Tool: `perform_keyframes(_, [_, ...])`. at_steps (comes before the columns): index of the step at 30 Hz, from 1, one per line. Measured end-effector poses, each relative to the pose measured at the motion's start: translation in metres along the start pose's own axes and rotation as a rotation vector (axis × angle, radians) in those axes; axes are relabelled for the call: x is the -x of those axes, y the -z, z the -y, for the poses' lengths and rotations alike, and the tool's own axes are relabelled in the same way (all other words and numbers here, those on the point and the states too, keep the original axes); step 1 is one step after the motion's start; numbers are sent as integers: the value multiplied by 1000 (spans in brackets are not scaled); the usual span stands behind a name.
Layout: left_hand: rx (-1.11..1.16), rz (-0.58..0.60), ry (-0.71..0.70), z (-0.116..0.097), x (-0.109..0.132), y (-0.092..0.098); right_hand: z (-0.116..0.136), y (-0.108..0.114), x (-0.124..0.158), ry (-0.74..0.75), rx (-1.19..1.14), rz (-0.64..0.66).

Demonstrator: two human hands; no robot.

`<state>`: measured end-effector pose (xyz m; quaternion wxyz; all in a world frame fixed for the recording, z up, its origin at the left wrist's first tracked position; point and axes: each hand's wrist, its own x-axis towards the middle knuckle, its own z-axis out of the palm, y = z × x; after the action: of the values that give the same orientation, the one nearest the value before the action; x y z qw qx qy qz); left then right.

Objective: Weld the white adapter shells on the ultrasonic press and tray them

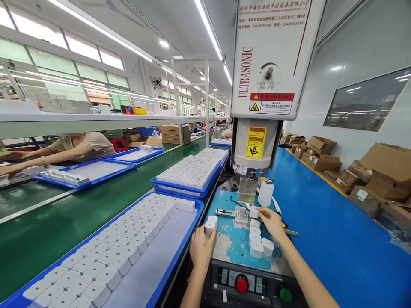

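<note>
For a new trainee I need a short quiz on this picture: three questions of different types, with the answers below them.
1. Short answer: which hand is nearer the bottle?
2. True or false: the left hand touches a white block.
3. Choose: seen by the worker, the red button is
A) left of the green button
B) right of the green button
C) behind the bottle

Key:
1. The right hand.
2. True.
3. A.
</note>
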<state>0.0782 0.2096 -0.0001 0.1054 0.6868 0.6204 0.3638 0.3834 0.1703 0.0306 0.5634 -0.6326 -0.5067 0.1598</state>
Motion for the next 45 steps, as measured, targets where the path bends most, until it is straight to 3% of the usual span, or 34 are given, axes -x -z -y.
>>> perform_keyframes(4, [41, -42, -48, 8, 1, -5, 8, -14, -9, 16, 92, 72])
perform_keyframes(14, [216, -296, -242, 18, 14, -5, 10, -36, -18, 0, 255, 206])
perform_keyframes(21, [230, -275, -394, 21, 20, -5, 13, -46, -20, 4, 328, 282])
perform_keyframes(34, [161, -249, -462, 23, 25, -2, 22, -43, -19, 26, 370, 340])
perform_keyframes(38, [124, -224, -468, 24, 26, -1, 28, -39, -19, 70, 369, 293])
perform_keyframes(41, [110, -189, -479, 27, 28, 2, 36, -28, -9, 88, 353, 175])
perform_keyframes(45, [122, -157, -509, 30, 31, 6, 39, -6, 45, 148, 324, -72])
